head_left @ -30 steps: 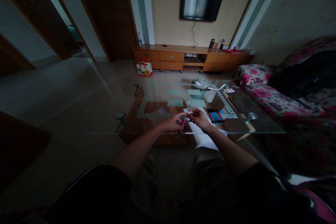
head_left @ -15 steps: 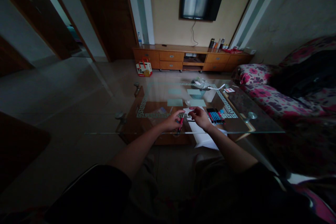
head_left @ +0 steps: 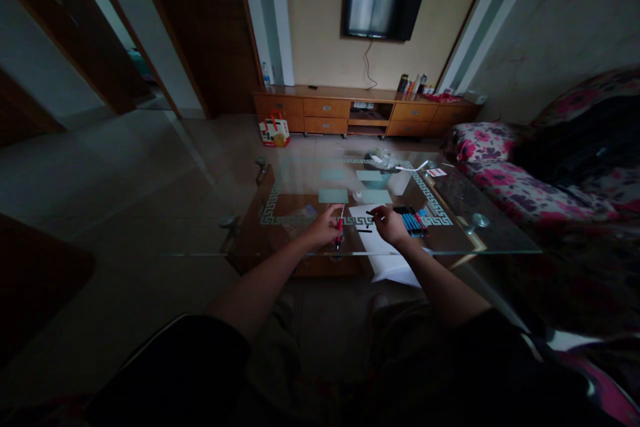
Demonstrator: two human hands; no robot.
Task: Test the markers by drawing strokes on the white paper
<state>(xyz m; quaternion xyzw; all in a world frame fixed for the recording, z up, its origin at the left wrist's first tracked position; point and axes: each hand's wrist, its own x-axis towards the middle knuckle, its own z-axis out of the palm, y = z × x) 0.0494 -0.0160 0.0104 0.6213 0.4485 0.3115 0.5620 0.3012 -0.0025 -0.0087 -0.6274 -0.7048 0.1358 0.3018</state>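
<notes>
The person's left hand (head_left: 326,227) is gripping a slim red-and-black pen (head_left: 341,224) above the clear glass worktop (head_left: 200,254). The right hand (head_left: 391,223) is pinching a short, dark, stick-like piece (head_left: 369,213) (too small to identify) between its fingers. A thin black bar (head_left: 365,231) is lying between the 2 hands, in front of white paper (head_left: 383,257), while a row of blue-and-black pens (head_left: 414,223) is resting just beside the right hand.

A living room in a home: a television (head_left: 386,3) hangs on the wall (head_left: 315,20) above a long low wooden cabinet (head_left: 320,107), a flower-patterned sofa (head_left: 533,190) stands at the right, and a glass coffee table (head_left: 300,183) sits on the floor (head_left: 145,173)
</notes>
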